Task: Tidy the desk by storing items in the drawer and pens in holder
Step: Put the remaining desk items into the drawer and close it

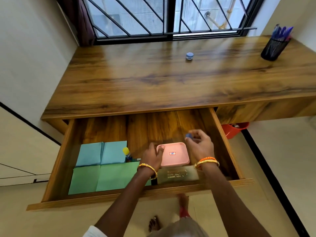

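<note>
The wooden drawer [56, 165] is pulled out under the desk [153, 79]. Inside it a pink square box [176, 154] with a small label lies right of centre. My left hand [152, 156] grips the box's left edge, thumb on its lid. My right hand [199, 144] hovers over the box's right side, pinching a small blue item [188, 135] in its fingertips; it is blurred. A small blue-capped jar [189, 56] stands on the desk. A black mesh holder [273, 48] full of blue pens stands at the far right.
In the drawer lie blue paper pads [100, 153], green sheets [102, 178], a glue stick with a yellow cap [127, 153] and a clear pouch [177, 176]. A red bucket [234, 130] sits on the floor under the desk. A barred window lies beyond the desk.
</note>
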